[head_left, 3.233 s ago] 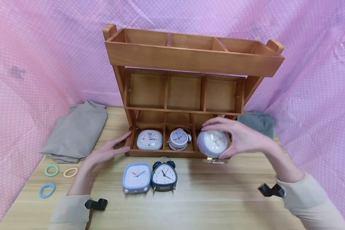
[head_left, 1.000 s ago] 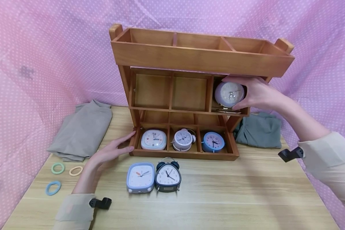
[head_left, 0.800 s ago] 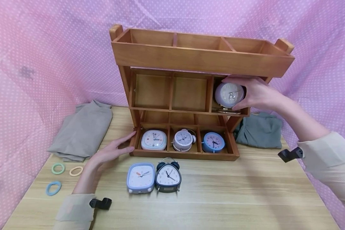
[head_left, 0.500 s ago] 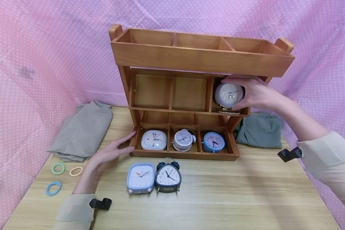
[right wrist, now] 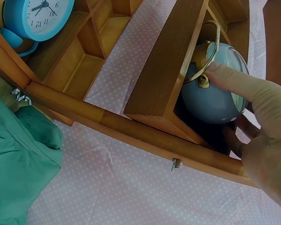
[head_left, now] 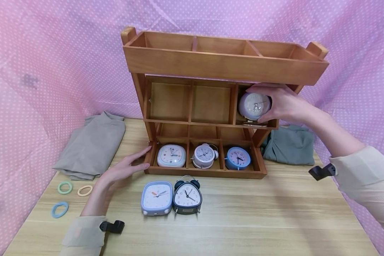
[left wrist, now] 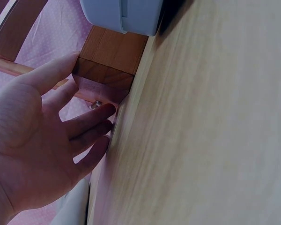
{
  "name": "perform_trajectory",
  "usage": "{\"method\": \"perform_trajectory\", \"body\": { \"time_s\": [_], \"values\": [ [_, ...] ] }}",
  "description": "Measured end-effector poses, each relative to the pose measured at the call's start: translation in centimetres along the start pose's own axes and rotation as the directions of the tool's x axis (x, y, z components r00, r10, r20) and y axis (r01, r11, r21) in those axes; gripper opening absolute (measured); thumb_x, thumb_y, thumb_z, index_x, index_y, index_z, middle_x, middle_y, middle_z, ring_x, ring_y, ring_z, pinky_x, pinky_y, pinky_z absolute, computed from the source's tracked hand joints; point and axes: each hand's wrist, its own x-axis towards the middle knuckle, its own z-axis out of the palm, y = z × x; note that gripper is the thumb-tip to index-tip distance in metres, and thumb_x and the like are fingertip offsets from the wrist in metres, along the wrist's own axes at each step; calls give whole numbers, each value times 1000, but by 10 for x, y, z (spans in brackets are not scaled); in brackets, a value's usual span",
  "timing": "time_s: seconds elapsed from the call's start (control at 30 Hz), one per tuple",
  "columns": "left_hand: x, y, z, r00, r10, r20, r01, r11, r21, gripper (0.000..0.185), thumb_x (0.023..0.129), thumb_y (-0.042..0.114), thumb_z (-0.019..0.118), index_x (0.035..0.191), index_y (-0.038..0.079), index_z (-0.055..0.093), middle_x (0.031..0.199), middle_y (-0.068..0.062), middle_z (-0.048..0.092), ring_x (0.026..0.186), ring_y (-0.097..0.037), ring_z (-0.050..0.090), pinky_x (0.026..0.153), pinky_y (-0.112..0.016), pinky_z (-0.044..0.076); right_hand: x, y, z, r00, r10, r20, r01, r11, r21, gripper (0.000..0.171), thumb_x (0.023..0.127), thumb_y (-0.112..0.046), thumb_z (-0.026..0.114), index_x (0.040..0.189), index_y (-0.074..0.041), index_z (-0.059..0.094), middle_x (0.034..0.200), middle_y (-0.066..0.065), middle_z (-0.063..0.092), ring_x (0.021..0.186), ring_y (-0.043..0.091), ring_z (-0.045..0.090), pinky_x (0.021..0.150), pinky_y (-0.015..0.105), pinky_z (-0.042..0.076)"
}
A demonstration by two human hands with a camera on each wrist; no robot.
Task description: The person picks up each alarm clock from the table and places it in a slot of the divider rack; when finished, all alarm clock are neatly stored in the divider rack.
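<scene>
Round lavender clock (head_left: 254, 106): right end of middle tier (head_left: 208, 123); divider (head_left: 234, 104) alongside; upper tier (head_left: 225, 65) overhangs; right hand (head_left: 283, 104), fingers grip it; left hand (head_left: 123, 169), fingers apart, touches lower tier (head_left: 208, 173); square clock (head_left: 156, 197) on bench (head_left: 243, 217).

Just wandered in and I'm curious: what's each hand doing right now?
Left hand: open, touching the wooden rack.
Right hand: closed around, holding the round lavender clock.

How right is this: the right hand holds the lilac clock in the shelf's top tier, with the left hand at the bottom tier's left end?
Only "top" is wrong: the head view shows the right hand holding the lilac clock in the middle tier. The rest is right.
</scene>
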Motion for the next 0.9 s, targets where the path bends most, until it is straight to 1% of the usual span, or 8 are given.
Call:
{"method": "perform_trajectory", "body": {
  "time_s": [0.2,0.43,0.9],
  "values": [
    [0,0,0,1000,-4,-2,4,1000,4,74,101,47,62,164,34,26,172,-14,24,158,-47,18,122,-75,19,1,-1,1,1000,-13,-18,13,1000,-15,86,63,-13,97,141,-12,61,144,14,62,133,32,54,107,46,42],
    [0,-1,0,1000,11,-3,-11,1000,18,73,101,46,61,164,31,26,172,-15,23,158,-47,18,122,-74,18,2,0,3,999,-27,-21,26,999,-31,83,62,-8,96,138,-8,62,141,16,63,132,35,54,107,51,43],
    [0,-1,0,1000,3,-2,-3,1000,1,73,101,45,62,164,33,26,172,-15,23,158,-46,18,122,-74,18,4,2,6,997,-63,-37,61,997,-55,81,60,-6,95,135,-5,64,139,18,64,131,37,55,106,49,43]
  ]
}}
